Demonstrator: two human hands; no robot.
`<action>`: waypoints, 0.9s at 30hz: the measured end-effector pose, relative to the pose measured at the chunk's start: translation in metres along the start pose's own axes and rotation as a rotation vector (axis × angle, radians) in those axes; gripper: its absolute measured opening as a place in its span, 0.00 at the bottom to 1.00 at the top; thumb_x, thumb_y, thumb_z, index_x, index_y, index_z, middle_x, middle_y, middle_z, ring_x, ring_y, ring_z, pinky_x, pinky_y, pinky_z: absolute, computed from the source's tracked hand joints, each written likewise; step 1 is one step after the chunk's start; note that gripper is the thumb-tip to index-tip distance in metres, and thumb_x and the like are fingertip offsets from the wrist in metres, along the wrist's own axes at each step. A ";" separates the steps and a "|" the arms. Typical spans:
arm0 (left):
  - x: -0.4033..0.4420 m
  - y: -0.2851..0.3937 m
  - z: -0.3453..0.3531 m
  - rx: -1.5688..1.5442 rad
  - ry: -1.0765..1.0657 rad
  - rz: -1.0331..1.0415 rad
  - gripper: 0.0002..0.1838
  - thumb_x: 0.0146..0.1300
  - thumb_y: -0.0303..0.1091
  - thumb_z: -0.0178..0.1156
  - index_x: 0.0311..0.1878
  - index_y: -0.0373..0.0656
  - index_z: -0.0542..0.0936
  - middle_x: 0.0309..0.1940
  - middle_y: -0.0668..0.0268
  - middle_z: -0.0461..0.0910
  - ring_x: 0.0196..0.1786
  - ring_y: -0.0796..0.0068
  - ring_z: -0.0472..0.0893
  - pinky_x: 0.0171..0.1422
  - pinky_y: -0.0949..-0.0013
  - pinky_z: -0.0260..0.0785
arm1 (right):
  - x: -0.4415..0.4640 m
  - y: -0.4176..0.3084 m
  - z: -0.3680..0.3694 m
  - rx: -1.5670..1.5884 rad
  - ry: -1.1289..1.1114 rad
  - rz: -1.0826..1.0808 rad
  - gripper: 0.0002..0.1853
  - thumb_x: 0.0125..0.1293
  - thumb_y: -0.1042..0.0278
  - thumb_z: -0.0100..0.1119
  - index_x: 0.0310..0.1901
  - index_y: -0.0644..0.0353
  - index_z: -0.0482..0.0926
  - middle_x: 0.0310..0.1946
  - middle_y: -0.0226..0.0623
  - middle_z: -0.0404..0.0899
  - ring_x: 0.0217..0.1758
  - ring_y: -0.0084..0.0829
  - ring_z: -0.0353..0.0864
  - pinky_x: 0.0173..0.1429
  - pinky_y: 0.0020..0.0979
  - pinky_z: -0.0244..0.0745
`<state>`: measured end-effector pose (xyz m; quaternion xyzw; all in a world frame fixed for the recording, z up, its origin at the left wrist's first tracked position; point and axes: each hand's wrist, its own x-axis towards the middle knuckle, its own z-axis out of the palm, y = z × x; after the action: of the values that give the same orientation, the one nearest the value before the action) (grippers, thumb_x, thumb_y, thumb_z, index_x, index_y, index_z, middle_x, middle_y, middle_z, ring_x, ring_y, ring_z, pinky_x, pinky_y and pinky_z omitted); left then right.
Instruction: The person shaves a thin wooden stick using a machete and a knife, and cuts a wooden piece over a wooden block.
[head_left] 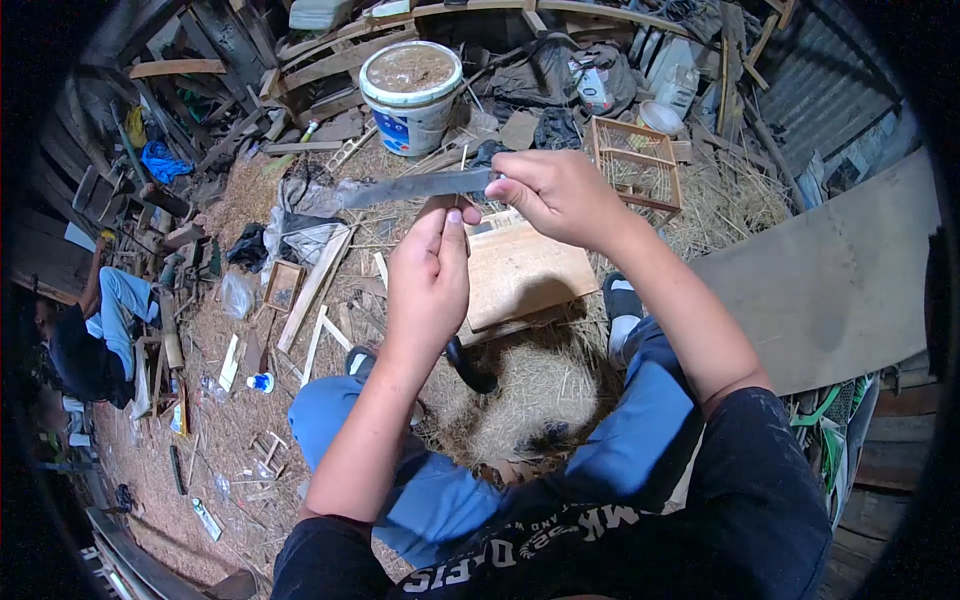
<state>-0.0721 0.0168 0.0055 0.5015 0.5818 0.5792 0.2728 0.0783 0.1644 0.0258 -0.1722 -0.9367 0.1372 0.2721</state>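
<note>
In the upper middle, my right hand (545, 195) is closed round the handle end of a long grey blade (420, 188), which points left, roughly level. Just below the blade, my left hand (435, 255) is closed, its thumb and fingers pinching a thin light stick (461, 170) that stands upright and crosses the blade. Whether the blade touches the stick cannot be made out. Below and behind my hands is a light wooden block (525, 270), between my knees.
A white bucket (410, 100) stands ahead, with a small wooden cage (637, 165) to its right. A large board (820, 280) leans at right. Wood strips and shavings cover the floor. At far left sits another person (90, 340). A small wooden frame (284, 285) lies left.
</note>
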 end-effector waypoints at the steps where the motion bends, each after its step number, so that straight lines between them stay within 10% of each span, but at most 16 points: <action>1: -0.001 0.002 0.000 0.001 -0.005 -0.001 0.12 0.80 0.31 0.48 0.47 0.33 0.78 0.36 0.63 0.81 0.41 0.79 0.77 0.49 0.72 0.71 | -0.001 0.008 0.002 0.000 0.002 0.005 0.18 0.77 0.48 0.50 0.42 0.54 0.82 0.31 0.42 0.83 0.38 0.48 0.85 0.40 0.47 0.76; 4: -0.007 0.008 0.002 0.029 -0.041 0.011 0.12 0.80 0.32 0.48 0.45 0.35 0.78 0.32 0.68 0.78 0.37 0.83 0.75 0.43 0.75 0.68 | 0.003 0.055 -0.013 -0.012 0.080 0.432 0.21 0.78 0.49 0.51 0.47 0.61 0.82 0.31 0.42 0.84 0.33 0.34 0.84 0.40 0.37 0.75; 18: 0.001 0.006 -0.001 -0.275 -0.007 -0.171 0.13 0.82 0.34 0.46 0.45 0.38 0.78 0.24 0.79 0.63 0.28 0.90 0.59 0.31 0.78 0.51 | 0.007 -0.006 0.008 0.025 0.158 -0.118 0.18 0.74 0.51 0.57 0.33 0.57 0.78 0.20 0.43 0.75 0.25 0.48 0.79 0.28 0.44 0.70; 27: -0.007 0.023 -0.007 -0.261 -0.016 -0.140 0.10 0.82 0.34 0.47 0.45 0.40 0.76 0.25 0.79 0.63 0.29 0.91 0.60 0.32 0.80 0.52 | 0.013 0.048 -0.011 -0.056 0.320 0.267 0.21 0.76 0.46 0.52 0.34 0.54 0.83 0.20 0.40 0.77 0.24 0.40 0.81 0.29 0.38 0.71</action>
<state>-0.0703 0.0039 0.0270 0.4245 0.5328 0.6256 0.3802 0.0861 0.2144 0.0239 -0.3221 -0.8537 0.1171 0.3921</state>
